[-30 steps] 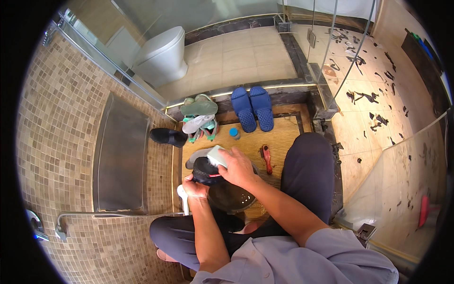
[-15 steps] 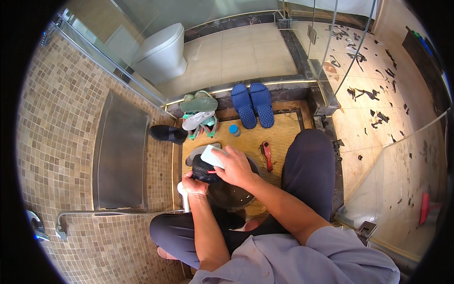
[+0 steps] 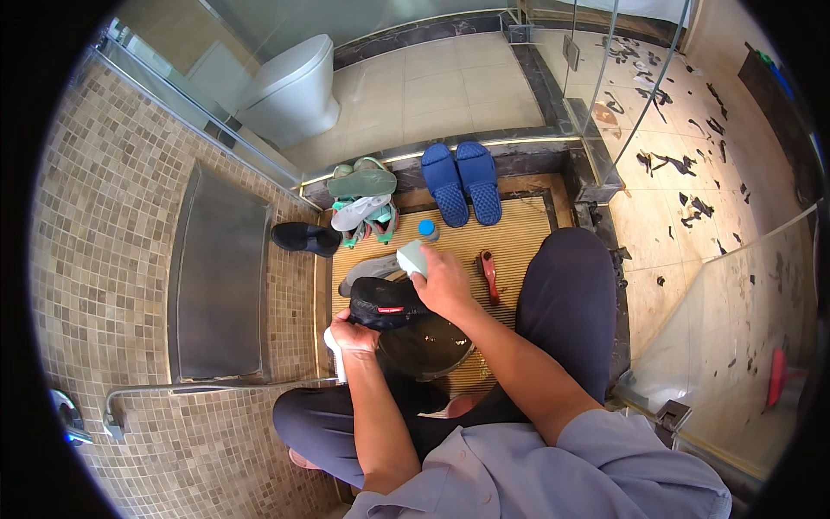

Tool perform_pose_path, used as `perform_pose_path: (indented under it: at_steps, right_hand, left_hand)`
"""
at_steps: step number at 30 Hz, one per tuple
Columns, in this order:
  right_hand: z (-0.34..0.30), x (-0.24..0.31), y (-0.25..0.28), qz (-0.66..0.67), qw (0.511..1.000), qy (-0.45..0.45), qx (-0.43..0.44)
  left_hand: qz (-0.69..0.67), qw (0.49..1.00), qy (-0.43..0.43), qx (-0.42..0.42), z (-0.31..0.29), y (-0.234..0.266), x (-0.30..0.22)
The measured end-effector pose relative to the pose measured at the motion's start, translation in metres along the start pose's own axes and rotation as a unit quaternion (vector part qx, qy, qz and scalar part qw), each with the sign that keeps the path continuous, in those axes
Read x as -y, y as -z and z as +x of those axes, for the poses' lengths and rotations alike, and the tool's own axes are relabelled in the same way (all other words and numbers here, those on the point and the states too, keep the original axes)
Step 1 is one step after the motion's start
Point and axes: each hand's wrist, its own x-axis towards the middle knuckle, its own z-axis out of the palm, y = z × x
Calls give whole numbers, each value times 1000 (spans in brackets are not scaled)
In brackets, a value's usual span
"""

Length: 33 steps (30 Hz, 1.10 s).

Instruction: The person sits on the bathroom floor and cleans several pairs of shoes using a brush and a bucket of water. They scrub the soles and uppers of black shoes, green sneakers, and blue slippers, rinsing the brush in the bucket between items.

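My left hand (image 3: 354, 332) grips a black mesh shoe (image 3: 380, 298) with a small red tag from beneath, tilted over a round dark basin (image 3: 432, 375) of water. My right hand (image 3: 446, 287) is closed round a pale, whitish-green block (image 3: 413, 259), perhaps a sponge or soap; its kind is not clear. The block is up beyond the shoe's right end, apart from it. Just past the shoe, a grey shoe or sole (image 3: 367, 272) lies on the ribbed yellow mat (image 3: 510, 251).
A red-handled brush (image 3: 489, 278) lies right of the basin. Beyond stand a blue-capped bottle (image 3: 427, 230), blue slippers (image 3: 464, 186), stacked green-and-grey shoes (image 3: 363, 195) and another black shoe (image 3: 305, 239). A white shower head (image 3: 335, 355) sits beside my left wrist. Glass panels (image 3: 726, 320) rise on the right.
My right hand has lifted the pale block off the black shoe, up and to the right. The shoe has turned in my left hand and now shows more of its side.
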Motion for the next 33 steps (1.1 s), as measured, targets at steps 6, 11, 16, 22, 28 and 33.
perform_pose_path:
  at_steps: [6,11,16,22,28,33]
  right_hand:
    - [22,3,21,122,985,-122,-20]
    - [25,-3,14,150,982,-118,-3]
    - [27,-3,9,138,985,-106,6]
    - [28,-4,10,151,985,-88,1]
    - [32,-12,8,130,990,-61,11]
    - [33,-12,6,139,989,-38,37]
  left_hand:
    - [97,995,-12,19,-7,-7,0]
    - [322,944,-64,33,-15,-28,45]
    - [641,724,-238,84,-19,-30,111]
    - [712,638,-287,61,23,15,170]
    - [604,787,-119,38,70,67,177]
    - [564,825,32,-16,94,100,190]
